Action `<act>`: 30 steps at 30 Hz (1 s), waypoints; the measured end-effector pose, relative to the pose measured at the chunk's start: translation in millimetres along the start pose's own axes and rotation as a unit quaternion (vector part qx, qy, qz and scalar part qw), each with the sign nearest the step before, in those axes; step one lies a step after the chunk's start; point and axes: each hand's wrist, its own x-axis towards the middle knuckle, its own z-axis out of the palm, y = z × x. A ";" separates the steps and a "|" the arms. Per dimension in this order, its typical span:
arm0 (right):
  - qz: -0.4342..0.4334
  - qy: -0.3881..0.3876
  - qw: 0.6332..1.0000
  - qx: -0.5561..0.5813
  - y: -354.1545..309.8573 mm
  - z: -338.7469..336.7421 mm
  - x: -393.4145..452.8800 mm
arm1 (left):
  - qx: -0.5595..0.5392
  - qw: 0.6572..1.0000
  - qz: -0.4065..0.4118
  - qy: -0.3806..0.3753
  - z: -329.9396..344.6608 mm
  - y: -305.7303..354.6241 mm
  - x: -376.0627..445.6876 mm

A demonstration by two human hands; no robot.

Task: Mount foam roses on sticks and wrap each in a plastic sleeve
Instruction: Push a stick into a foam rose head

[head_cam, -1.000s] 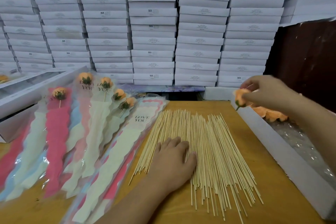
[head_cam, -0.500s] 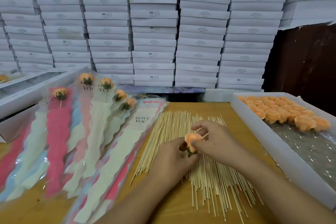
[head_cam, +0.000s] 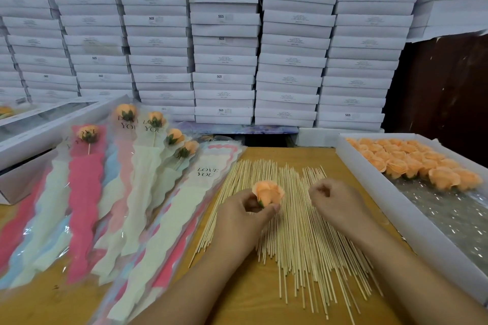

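My left hand (head_cam: pixel 241 219) pinches an orange foam rose (head_cam: pixel 268 192) by its green base, bloom up, just above a spread pile of thin wooden sticks (head_cam: pixel 298 240) on the table. To the right of the rose, my right hand (head_cam: pixel 334 202) hovers low over the sticks with its fingers curled down. Whether it grips a stick is hidden. An empty "LOVE YOU" plastic sleeve (head_cam: pixel 169 221) lies on top of a stack left of the sticks. Several wrapped roses (head_cam: pixel 88 134) on sticks lie fanned out farther left.
A white tray (head_cam: pixel 390 210) at the right holds many orange foam roses (head_cam: pixel 412 163) at its far end. An open white box (head_cam: pixel 39 126) stands at the left. Stacked white boxes (head_cam: pixel 224 47) wall off the back of the wooden table (head_cam: pixel 248 298).
The rose has passed from my right hand to my left hand. My right hand has drawn away to the right and curled over the sticks.
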 end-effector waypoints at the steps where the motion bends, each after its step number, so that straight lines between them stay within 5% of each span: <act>1: 0.003 -0.023 0.999 -0.032 5.9 0.8 1.2 | -0.013 1.000 -0.009 0.011 -0.6 -1.1 1.7; 6: 0.033 -0.101 0.989 -0.105 9.6 10.3 -2.3 | -0.042 0.998 -0.033 0.029 -1.7 -4.5 5.3; 30: 0.081 -0.114 0.980 -0.144 -6.9 13.2 -8.2 | -0.121 0.987 -0.101 0.017 -6.1 4.4 2.1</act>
